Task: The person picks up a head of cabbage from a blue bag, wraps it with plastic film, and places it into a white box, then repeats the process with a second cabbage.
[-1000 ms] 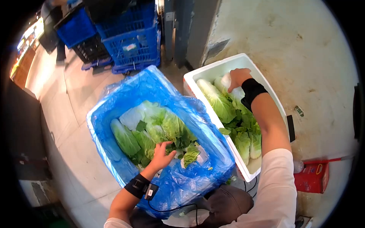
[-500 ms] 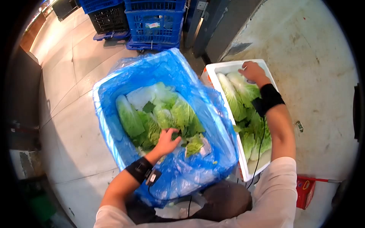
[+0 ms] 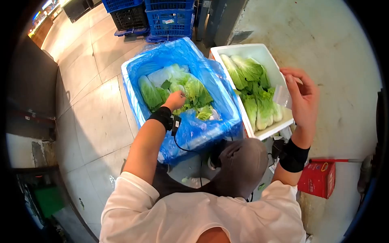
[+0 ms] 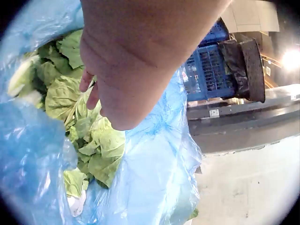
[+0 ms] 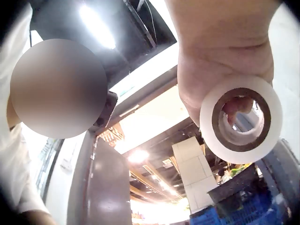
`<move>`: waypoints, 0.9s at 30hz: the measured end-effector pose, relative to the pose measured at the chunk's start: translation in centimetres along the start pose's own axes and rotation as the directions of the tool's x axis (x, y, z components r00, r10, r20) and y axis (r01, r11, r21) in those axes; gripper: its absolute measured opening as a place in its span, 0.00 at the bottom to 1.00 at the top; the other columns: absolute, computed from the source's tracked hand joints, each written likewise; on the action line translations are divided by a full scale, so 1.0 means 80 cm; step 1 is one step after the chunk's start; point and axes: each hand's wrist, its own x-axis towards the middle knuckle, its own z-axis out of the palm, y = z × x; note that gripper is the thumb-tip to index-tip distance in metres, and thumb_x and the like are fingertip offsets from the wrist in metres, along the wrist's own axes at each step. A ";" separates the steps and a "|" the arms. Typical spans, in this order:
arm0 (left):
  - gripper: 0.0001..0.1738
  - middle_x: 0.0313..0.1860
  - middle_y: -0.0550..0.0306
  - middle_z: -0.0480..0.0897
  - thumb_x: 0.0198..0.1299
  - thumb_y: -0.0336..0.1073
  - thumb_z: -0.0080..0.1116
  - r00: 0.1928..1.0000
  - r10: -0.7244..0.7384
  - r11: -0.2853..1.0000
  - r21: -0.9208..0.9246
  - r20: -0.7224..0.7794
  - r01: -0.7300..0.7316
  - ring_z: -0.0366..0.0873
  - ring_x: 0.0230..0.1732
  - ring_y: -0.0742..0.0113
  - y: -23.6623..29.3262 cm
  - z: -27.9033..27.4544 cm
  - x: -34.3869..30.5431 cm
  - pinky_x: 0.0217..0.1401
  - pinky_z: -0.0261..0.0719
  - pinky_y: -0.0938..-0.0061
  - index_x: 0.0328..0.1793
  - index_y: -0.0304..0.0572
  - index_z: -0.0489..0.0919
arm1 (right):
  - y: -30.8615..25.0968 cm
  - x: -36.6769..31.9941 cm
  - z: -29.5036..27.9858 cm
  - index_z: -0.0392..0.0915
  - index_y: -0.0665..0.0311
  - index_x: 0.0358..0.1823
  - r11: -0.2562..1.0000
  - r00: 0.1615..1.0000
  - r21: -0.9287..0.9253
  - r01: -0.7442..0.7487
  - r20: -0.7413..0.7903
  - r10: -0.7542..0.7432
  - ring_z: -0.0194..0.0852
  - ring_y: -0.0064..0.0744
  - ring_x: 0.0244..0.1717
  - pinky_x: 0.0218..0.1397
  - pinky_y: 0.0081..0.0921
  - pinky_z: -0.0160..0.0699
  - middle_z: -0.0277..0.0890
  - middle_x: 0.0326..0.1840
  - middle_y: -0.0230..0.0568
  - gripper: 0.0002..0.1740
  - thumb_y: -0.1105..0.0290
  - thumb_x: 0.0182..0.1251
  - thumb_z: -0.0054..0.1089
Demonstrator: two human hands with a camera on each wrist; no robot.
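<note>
In the head view my left hand (image 3: 175,101) is low over the leafy cabbages (image 3: 192,90) in the blue-lined box (image 3: 131,87). Its fingertips point down among pale stems and leaves (image 4: 61,98) in the left wrist view; whether they pinch a leaf is hidden. My right hand (image 3: 303,95) is raised beside the white foam box (image 3: 275,131), gripping a roll of clear tape (image 3: 282,96). The right wrist view shows the white-sided roll (image 5: 208,117) with fingertips (image 5: 239,105) through its core. Several cabbages (image 3: 265,109) lie in the foam box.
Blue crates (image 3: 170,22) stand beyond the boxes, beside a grey door frame (image 3: 221,24). A red carton (image 3: 318,178) is at the right on the floor. My knee (image 3: 243,166) is close to both boxes.
My right hand has left the far end of the foam box, moved back and right, and now shows a tape roll. My left hand remains over the cabbages. The head view has shifted.
</note>
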 end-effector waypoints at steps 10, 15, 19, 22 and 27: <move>0.30 0.75 0.40 0.75 0.78 0.51 0.40 0.767 0.005 0.986 0.124 0.641 -0.110 0.73 0.73 0.44 0.066 0.091 -0.127 0.74 0.72 0.53 0.77 0.42 0.72 | 0.069 -0.027 0.115 0.86 0.67 0.43 0.998 0.919 -0.041 -0.051 0.389 0.063 0.74 0.21 0.30 0.38 0.25 0.76 0.84 0.33 0.33 0.13 0.62 0.71 0.68; 0.34 0.80 0.48 0.69 0.77 0.55 0.44 0.634 -0.243 0.963 0.105 0.734 0.248 0.69 0.76 0.47 0.066 0.082 -0.110 0.71 0.73 0.41 0.83 0.51 0.65 | 0.164 -0.025 0.136 0.86 0.68 0.44 0.946 0.773 -0.217 -0.240 0.546 0.322 0.79 0.23 0.37 0.45 0.27 0.78 0.86 0.36 0.35 0.15 0.61 0.73 0.66; 0.33 0.76 0.49 0.74 0.74 0.55 0.51 0.628 -0.159 0.976 0.026 0.762 0.216 0.76 0.69 0.47 0.059 0.047 -0.058 0.64 0.80 0.38 0.81 0.56 0.68 | 0.187 -0.019 0.135 0.85 0.69 0.45 0.886 0.731 -0.263 -0.382 0.500 0.464 0.80 0.20 0.41 0.49 0.24 0.77 0.87 0.38 0.33 0.15 0.62 0.75 0.64; 0.30 0.69 0.48 0.80 0.73 0.53 0.52 0.722 -0.211 0.949 -0.039 0.659 0.313 0.81 0.62 0.48 0.029 0.052 -0.036 0.61 0.82 0.42 0.76 0.50 0.73 | 0.208 -0.014 0.137 0.86 0.69 0.45 0.876 0.747 -0.278 -0.393 0.459 0.481 0.82 0.25 0.39 0.47 0.27 0.79 0.87 0.38 0.36 0.16 0.60 0.74 0.64; 0.24 0.56 0.41 0.87 0.68 0.47 0.57 0.823 -0.298 0.953 0.109 0.484 0.281 0.86 0.56 0.46 -0.039 0.088 0.017 0.59 0.83 0.49 0.63 0.40 0.83 | 0.170 0.015 0.151 0.86 0.66 0.41 0.836 0.847 -0.544 -0.065 0.414 0.335 0.85 0.44 0.37 0.44 0.37 0.83 0.88 0.38 0.45 0.14 0.61 0.71 0.64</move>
